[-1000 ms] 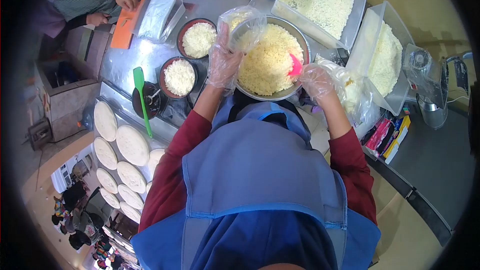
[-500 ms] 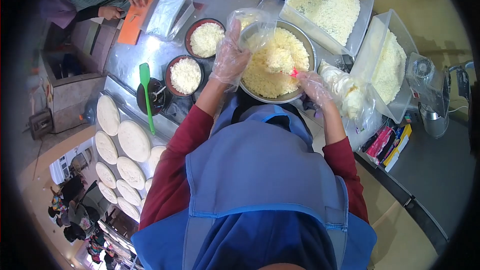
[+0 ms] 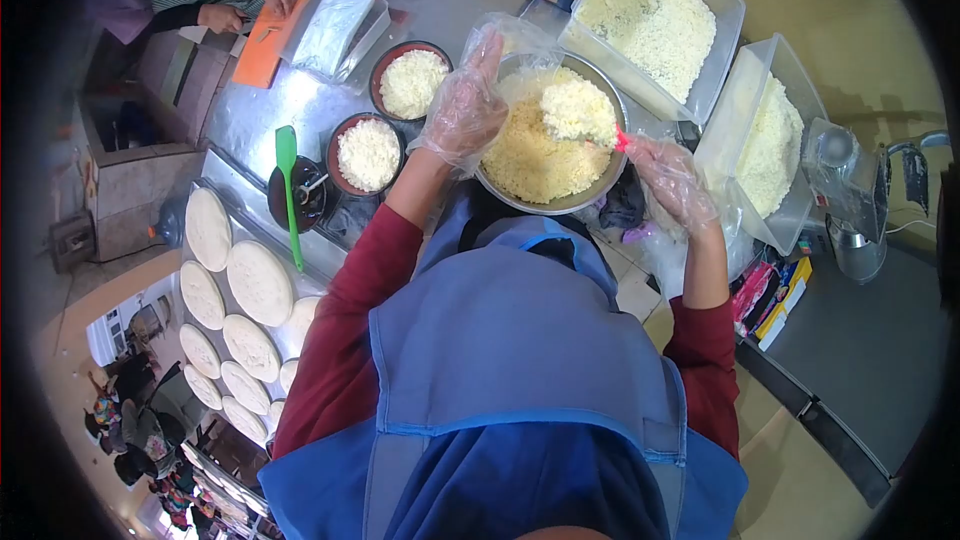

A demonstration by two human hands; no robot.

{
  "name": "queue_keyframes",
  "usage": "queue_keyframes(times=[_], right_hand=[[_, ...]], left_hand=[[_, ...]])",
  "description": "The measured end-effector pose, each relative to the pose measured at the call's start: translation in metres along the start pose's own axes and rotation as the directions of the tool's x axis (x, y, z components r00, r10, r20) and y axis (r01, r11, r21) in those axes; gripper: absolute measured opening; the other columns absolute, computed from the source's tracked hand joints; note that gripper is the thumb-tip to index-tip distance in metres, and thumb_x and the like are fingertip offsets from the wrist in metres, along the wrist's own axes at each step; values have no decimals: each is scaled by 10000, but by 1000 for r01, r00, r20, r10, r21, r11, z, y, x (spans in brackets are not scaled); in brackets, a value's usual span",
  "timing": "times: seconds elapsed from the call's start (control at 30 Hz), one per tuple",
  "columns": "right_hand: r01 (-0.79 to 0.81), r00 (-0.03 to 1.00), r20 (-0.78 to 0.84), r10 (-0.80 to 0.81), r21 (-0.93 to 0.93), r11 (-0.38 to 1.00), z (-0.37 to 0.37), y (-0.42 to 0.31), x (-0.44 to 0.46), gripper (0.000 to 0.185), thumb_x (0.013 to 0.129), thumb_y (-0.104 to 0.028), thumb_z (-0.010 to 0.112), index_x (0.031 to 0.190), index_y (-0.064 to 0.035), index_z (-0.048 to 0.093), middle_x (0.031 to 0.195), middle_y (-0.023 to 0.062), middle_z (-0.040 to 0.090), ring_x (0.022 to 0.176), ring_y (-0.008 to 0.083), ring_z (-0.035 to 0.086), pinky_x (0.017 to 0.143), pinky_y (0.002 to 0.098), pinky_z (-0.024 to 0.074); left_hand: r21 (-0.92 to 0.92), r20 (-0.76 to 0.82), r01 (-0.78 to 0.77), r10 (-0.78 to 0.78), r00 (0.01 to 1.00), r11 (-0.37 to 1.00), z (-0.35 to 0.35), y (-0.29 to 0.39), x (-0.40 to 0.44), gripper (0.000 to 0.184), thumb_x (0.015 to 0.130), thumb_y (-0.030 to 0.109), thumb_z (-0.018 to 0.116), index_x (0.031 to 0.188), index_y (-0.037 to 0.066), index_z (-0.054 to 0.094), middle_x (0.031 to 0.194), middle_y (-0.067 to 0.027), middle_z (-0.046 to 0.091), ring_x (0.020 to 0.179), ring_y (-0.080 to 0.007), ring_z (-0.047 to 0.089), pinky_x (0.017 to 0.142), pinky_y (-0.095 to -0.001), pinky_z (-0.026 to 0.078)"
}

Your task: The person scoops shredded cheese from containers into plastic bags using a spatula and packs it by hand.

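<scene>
Gripped the red utensil, heaped with pale crumbs above the metal bowl, in the gloved right hand. Held the gloved left hand at the bowl's left side; could not tell whether grasping the clear plastic there.

Shines as smooth metal on the worktop and the bowl. Wrinkles as thin, glossy, clear plastic over the left hand and right hand. Looks rough on the pale crumbs, like matt cloth on the apron.
</scene>
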State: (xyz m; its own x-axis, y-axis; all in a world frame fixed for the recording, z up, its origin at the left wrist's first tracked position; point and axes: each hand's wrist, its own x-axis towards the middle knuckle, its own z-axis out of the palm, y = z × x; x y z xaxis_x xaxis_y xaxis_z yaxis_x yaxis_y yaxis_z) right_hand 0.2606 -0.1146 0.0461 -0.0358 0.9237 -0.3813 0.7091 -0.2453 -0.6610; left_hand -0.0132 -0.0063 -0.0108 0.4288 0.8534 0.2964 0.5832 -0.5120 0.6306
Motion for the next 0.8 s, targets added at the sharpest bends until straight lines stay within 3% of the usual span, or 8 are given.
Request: queue_keyframes(times=[0.1, 0.17, 0.3, 0.37, 0.6, 0.67, 0.7, 0.8], right_hand=[[26, 1000, -3, -27, -142, 990, -3, -19, 26, 430, 949, -401, 500, 1182, -64, 631, 993, 176, 678, 839, 245, 625, 805, 331, 469], [340, 892, -188, -411, -320, 884, 14, -19, 52, 400, 943, -379, 511, 1160, -69, 638, 928, 157, 681, 795, 302, 636, 765, 356, 498], [267, 955, -118, -271, -47, 963, 65, -26, 106, 374, 894, -259, 540, 1163, -2, 588, 930, 169, 645, 832, 306, 638, 736, 411, 507], [254, 831, -75, -551, -830, 497, 73, -69, 98, 440, 830, -144, 558, 1240, 12, 525, 874, 145, 634, 826, 254, 638, 654, 408, 500], [201, 804, -216, -554, -778, 595, 70, -83, 84, 439, 802, -40, 558, 1239, -78, 580, 810, 125, 630, 656, 268, 630, 566, 398, 492], [-10, 514, -248, -821, -959, 284, 63, -56, 66, 482, 830, -83, 574, 1309, -116, 532, 794, 105, 615, 623, 259, 599, 547, 394, 472], [-14, 520, -248, -818, -959, 282, 50, -56, 54, 482, 830, -83, 574, 1309, -116, 532, 794, 105, 615, 623, 259, 599, 547, 394, 472], [114, 845, -333, -419, -654, 748, 13, -46, 30, 471, 866, -151, 567, 1334, -148, 512, 736, 89, 589, 612, 244, 575, 539, 387, 457]], left_hand=[[-29, 22, 45, -44, 999, 999, -1, 2, -1, 722, 690, -4, 550, 1374, -79, 335, 1420, -285, 347, 1266, -390, 428, 1033, -401, 390], [-92, -45, 37, -42, 998, 995, 0, -1, -2, 755, 686, 2, 559, 1395, -70, 309, 1435, -286, 323, 1290, -395, 399, 1052, -390, 366], [-162, -65, 79, -90, 994, 984, -2, -3, -3, 791, 682, 8, 570, 1417, -49, 284, 1445, -287, 310, 1311, -403, 368, 1070, -376, 340], [-198, -99, 74, -95, 991, 977, -2, -2, -4, 809, 681, 10, 574, 1430, -32, 272, 1445, -287, 311, 1262, -397, 437, 1020, -369, 392], [-369, 58, 352, -357, 932, 860, -10, -5, -5, 773, 706, 22, 576, 1425, -27, 296, 1419, -286, 361, 1111, -348, 583, 874, -364, 481], [-440, -27, 287, -332, 943, 851, -1, -14, -9, 764, 715, 35, 583, 1423, -28, 301, 1409, -283, 385, 1165, -335, 556, 910, -356, 464], [-445, -21, 287, -330, 944, 848, 0, -16, -11, 764, 715, 35, 583, 1423, -28, 301, 1409, -283, 385, 1165, -335, 556, 910, -356, 464], [-368, -98, 180, -230, 968, 912, 0, -16, -18, 777, 716, 40, 587, 1431, -25, 290, 1424, -278, 371, 1262, -339, 474, 1002, -349, 404]])
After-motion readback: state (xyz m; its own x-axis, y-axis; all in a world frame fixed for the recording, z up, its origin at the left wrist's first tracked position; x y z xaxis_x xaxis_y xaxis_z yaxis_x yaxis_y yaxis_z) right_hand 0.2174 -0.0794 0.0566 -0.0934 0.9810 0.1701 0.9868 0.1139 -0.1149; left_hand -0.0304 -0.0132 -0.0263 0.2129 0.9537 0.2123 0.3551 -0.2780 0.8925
